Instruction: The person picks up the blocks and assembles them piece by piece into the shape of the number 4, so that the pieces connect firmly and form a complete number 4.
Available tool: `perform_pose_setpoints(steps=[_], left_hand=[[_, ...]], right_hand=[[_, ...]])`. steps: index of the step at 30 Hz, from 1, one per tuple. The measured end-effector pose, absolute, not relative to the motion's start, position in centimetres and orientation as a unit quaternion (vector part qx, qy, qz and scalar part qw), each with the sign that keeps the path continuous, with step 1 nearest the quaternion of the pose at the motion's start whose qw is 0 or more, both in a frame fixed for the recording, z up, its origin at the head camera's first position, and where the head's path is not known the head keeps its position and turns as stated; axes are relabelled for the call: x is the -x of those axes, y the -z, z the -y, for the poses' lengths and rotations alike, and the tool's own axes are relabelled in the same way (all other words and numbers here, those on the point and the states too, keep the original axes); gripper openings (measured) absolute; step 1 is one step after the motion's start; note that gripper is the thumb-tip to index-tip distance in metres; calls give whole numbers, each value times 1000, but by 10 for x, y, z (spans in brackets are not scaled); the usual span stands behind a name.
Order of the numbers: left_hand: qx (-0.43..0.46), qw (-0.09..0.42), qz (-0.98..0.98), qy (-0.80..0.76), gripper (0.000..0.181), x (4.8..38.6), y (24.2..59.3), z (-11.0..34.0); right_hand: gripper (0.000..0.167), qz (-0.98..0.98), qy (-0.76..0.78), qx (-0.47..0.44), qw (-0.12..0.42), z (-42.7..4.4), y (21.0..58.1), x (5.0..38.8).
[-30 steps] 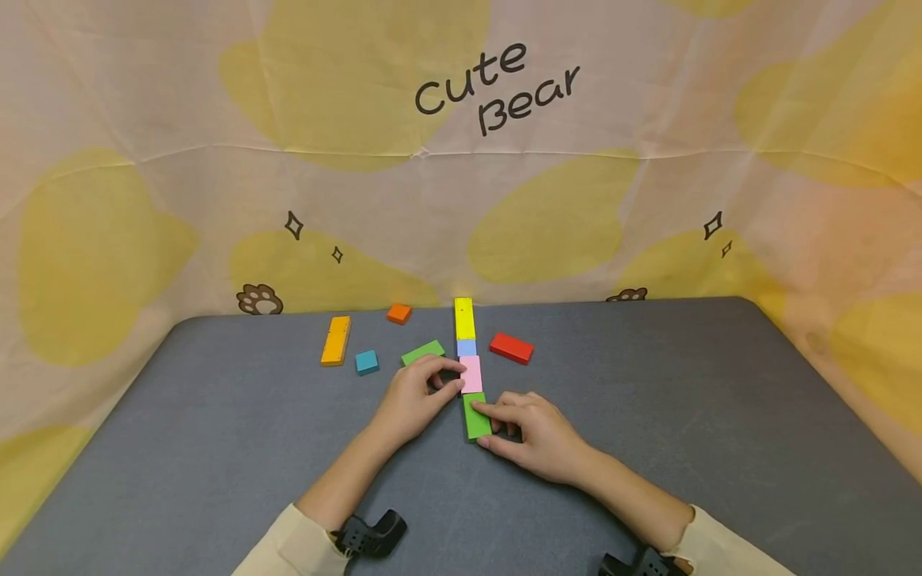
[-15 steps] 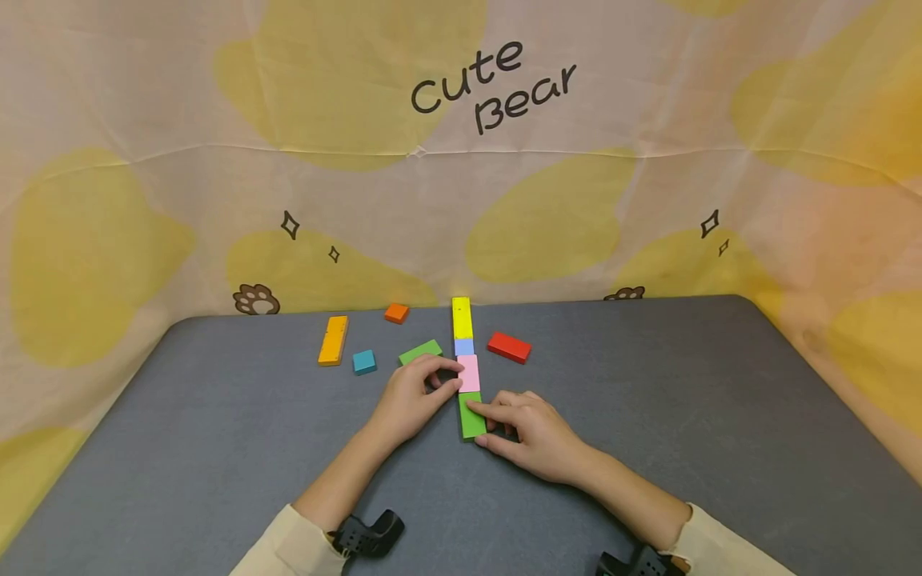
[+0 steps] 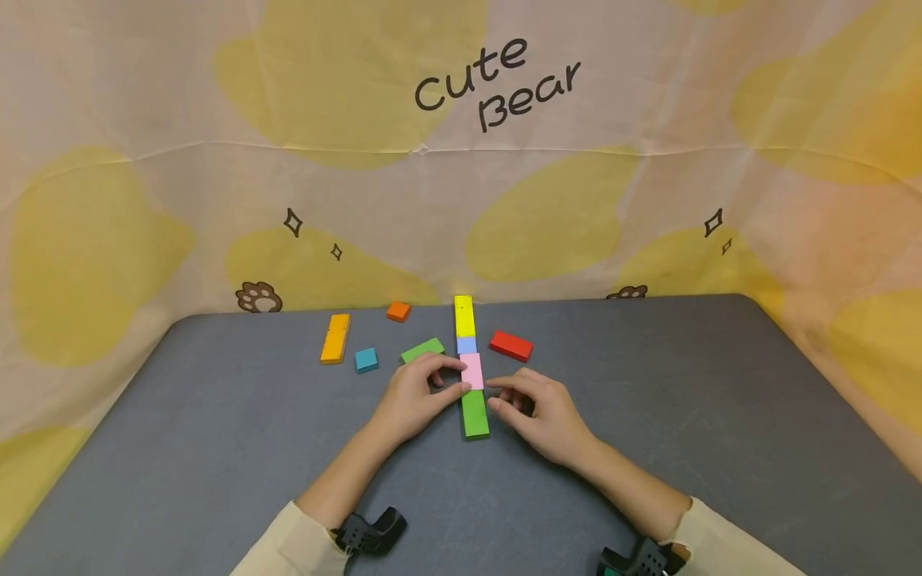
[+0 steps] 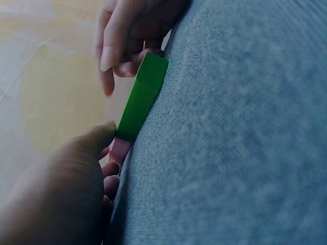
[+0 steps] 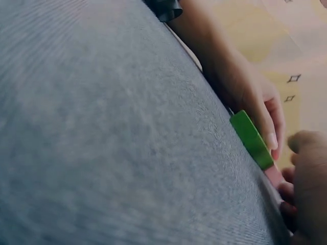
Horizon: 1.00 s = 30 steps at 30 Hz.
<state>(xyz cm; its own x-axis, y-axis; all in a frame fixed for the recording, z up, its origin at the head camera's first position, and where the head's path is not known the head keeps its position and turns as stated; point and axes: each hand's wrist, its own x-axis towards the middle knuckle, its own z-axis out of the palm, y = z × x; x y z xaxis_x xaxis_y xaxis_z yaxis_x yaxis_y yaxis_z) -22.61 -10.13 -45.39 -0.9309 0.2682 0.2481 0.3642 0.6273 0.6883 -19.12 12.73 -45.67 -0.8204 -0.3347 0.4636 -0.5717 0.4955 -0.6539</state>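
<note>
A straight row of blocks lies on the grey table (image 3: 238,448): yellow block (image 3: 464,316) at the far end, blue block (image 3: 467,345), pink block (image 3: 471,372) and green block (image 3: 475,416) nearest. My left hand (image 3: 412,400) touches the pink block's left side with the index finger, and its thumb rests where pink meets green. To the right of the row, my right hand (image 3: 542,412) is apart from the blocks, fingers loosely bent and holding nothing. The left wrist view shows the green block (image 4: 143,99) end to end with the pink block (image 4: 118,150), which the left hand partly hides.
Left of the row lie a second green block (image 3: 422,350), partly behind the left hand, a teal block (image 3: 366,360), a long orange-yellow block (image 3: 335,338) and a small orange block (image 3: 398,311). A red block (image 3: 511,346) lies right. A printed cloth (image 3: 360,224) hangs behind.
My right hand has let go of the near green block and moved slightly up and right. The left thumb has shifted onto the pink-green joint; the row looks unmoved.
</note>
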Motion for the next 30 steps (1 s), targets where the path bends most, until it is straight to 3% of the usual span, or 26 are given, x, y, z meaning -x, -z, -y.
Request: perform_pose_setpoints(steps=[8,16,30], left_hand=[[175,59,901,393,26,229,453,101],[175,61,899,396,27,227,454,100],[175,64,898,398,25,225,452,100]], right_hand=[[31,869,-423,-153,203,-136,455,217],[61,906,-388,-88,142,-146,452,252],[45,930,-324,-119,126,-143,451,264]])
